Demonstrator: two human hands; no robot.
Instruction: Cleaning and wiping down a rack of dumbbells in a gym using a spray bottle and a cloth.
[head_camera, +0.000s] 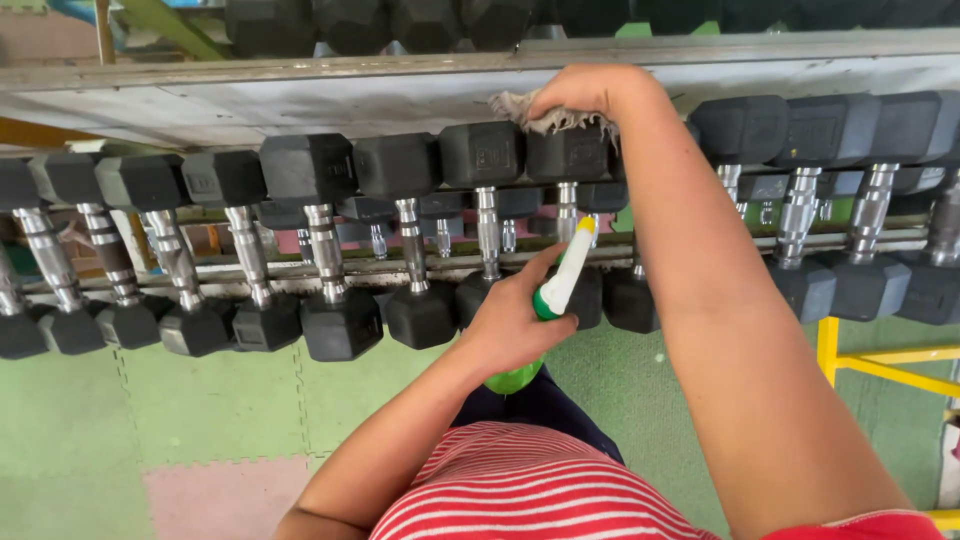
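Right hand (585, 90) presses a grey cloth (545, 115) on a black dumbbell (565, 155); left hand (510, 320) grips a green spray bottle (555, 295) below the rack (300, 90).

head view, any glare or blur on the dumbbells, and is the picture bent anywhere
Head view: even daylight, sharp overall; bright glints on the chrome dumbbell handles; the shelf edge bows slightly, a wide-lens distortion; the right forearm looms large and a little soft near the lens; the right hand with the rag and the left hand with the spray bottle read clearly.
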